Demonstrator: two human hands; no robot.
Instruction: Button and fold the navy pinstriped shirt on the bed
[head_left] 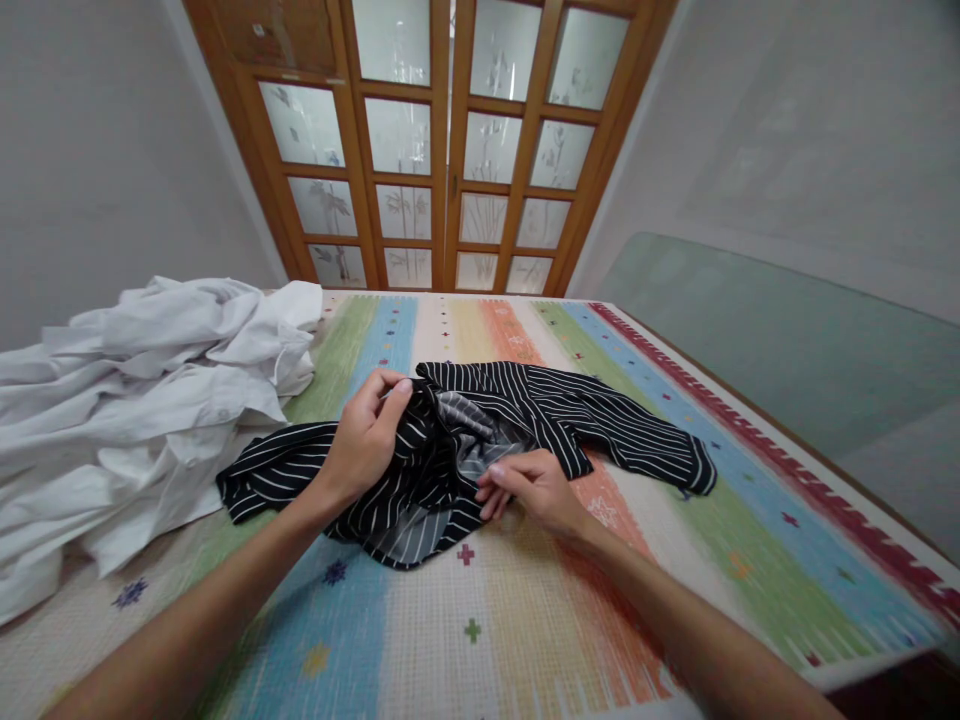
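While pinching a bunched fold of the black striped garment [439,470] between thumb and forefinger of the left hand [367,430], work at the open, grey inner side [480,430] with the right hand [541,492]. Right fingers: curled toward the thumb, close against the edge of the inner side; cannot confirm from this view any cloth caught between.

Locate the garment midway across the table [435,650], beneath and ahead of both hands, lying crumpled, with the near hem [409,545] partly turned out to expose the grey reverse. Note one sleeve [274,460] running out to the left and another [645,430] extended to the right.

Step in hand, by judgement: sorting out the crumpled middle and separating outer from inner layers, not yet smoothing. Apparently required for the next move: a firm left pinch as anchor, a sure right-hand hold on the loose edge, then a measured pull apart. Avoid dragging the layers together; expect thin, soft cloth, likely to fold back unless tensioned evenly.

Leave undisturbed the heap of white clothes [172,390] at left, just beside the left-hand sleeve. Farther out, observe glass-paned wooden doors [486,145] past the far edge, a pale green panel [787,330] to the right, and plain walls [810,130] on either side.
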